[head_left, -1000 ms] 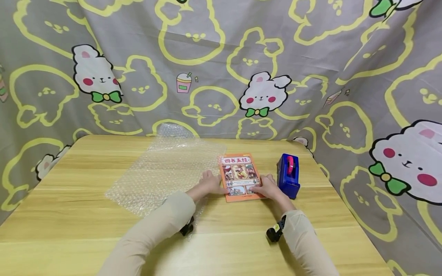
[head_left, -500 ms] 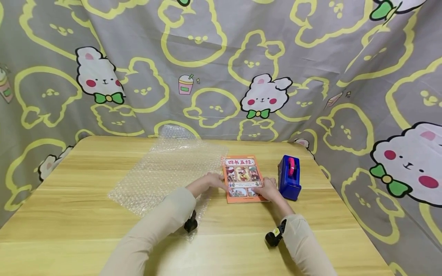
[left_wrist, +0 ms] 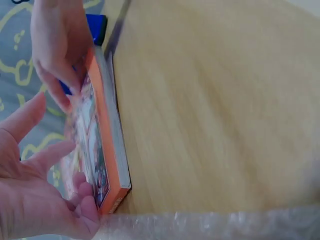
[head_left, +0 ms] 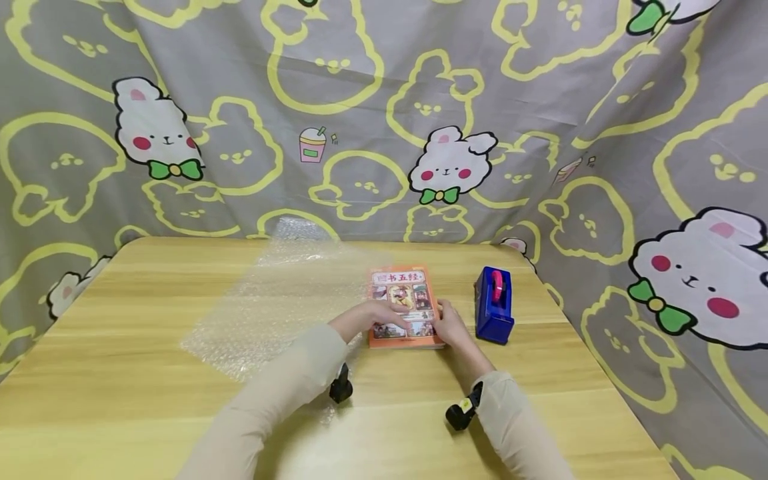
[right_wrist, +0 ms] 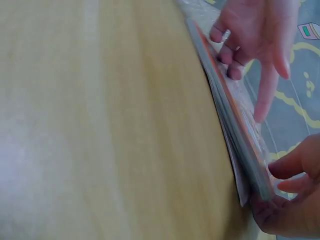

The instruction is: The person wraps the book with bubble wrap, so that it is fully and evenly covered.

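Note:
An orange-covered book [head_left: 401, 341] with cartoon pictures and red Chinese lettering lies cover up on the table. My right hand [head_left: 451, 325] pinches its right edge, thumb above and fingers below in the right wrist view; a thin bottom layer [right_wrist: 239, 180] hangs slightly apart from the pages. My left hand [head_left: 373, 316] reaches over the left part of the cover. Its fingers are spread and loosely bent at the spine side in the left wrist view, close over the cover [left_wrist: 82, 135]. A sheet of bubble wrap [head_left: 270, 300] lies left of the book and meets its left side.
A blue tape dispenser [head_left: 495, 313] with a pink-red roll [head_left: 497, 285] stands right of the book, near my right hand. The wooden table [head_left: 390, 433] ends at a grey curtain [head_left: 354, 60] printed with cartoon rabbits.
The book has shifted a little left, away from the tape dispenser and toward the bubble wrap. My left hand has moved from the book's left edge to over its cover; my right hand followed the right edge.

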A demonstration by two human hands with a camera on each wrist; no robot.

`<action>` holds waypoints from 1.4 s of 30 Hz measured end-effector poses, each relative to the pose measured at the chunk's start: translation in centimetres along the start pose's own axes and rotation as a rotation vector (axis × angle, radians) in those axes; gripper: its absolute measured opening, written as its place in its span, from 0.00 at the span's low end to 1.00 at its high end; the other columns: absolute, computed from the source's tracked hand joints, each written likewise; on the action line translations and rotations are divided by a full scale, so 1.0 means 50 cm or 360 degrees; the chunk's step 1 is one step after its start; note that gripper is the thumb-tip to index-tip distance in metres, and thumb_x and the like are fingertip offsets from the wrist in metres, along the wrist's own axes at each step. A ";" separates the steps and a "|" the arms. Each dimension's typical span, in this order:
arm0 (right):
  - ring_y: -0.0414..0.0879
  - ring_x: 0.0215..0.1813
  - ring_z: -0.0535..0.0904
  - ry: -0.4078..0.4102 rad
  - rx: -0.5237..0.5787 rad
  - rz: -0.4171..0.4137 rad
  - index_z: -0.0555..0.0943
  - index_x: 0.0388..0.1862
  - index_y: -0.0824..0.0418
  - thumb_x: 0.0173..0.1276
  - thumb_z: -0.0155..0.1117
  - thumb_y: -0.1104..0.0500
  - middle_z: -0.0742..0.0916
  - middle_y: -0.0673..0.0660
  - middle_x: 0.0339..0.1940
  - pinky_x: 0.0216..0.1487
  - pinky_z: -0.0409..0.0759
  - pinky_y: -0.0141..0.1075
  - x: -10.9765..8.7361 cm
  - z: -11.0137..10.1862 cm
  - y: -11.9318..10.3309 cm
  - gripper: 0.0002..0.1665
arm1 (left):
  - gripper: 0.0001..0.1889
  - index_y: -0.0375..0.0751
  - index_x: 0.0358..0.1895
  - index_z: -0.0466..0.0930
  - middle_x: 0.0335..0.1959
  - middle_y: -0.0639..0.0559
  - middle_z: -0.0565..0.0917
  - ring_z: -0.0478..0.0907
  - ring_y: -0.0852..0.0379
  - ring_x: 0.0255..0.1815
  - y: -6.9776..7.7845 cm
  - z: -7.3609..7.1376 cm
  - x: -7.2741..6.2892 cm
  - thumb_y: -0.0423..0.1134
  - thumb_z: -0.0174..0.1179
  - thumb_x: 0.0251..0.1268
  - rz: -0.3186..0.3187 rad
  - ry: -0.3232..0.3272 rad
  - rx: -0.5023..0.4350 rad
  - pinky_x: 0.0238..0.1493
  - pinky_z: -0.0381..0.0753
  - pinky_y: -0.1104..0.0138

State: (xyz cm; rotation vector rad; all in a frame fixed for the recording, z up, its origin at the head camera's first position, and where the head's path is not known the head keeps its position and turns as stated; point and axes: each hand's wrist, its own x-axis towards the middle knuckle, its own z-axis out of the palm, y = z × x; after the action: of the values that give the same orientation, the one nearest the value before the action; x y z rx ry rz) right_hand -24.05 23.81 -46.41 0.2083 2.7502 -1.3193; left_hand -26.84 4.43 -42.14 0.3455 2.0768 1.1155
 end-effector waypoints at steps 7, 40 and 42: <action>0.57 0.53 0.68 -0.0025 0.0062 0.0124 0.51 0.66 0.78 0.63 0.49 0.72 0.72 0.71 0.51 0.55 0.70 0.46 -0.041 -0.001 -0.059 0.34 | 0.33 0.47 0.70 0.54 0.73 0.41 0.43 0.40 0.41 0.72 -0.005 -0.009 -0.023 0.41 0.57 0.62 -0.0033 0.0110 -0.0041 0.66 0.47 0.44; 0.35 0.41 0.73 -0.0075 0.1192 -0.0029 0.48 0.73 0.59 0.73 0.36 0.67 0.63 0.65 0.64 0.40 0.77 0.27 -0.043 -0.044 -0.056 0.31 | 0.47 0.55 0.72 0.47 0.47 0.39 0.69 0.75 0.52 0.35 -0.033 -0.051 -0.047 0.13 0.47 0.51 0.0494 0.0499 -0.0913 0.40 0.81 0.59; 0.33 0.41 0.73 -0.0123 0.1170 -0.0050 0.45 0.74 0.57 0.74 0.36 0.65 0.61 0.67 0.66 0.39 0.77 0.27 -0.042 -0.044 -0.056 0.31 | 0.46 0.55 0.72 0.47 0.47 0.40 0.69 0.75 0.53 0.34 -0.032 -0.055 -0.054 0.14 0.47 0.52 0.0510 0.0507 -0.0919 0.38 0.82 0.61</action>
State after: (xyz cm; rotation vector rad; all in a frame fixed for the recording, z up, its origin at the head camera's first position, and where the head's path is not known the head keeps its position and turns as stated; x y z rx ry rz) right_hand -22.44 23.61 -42.57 0.1483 2.0886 -2.2281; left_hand -26.79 0.35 -41.16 0.2256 1.8823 2.0056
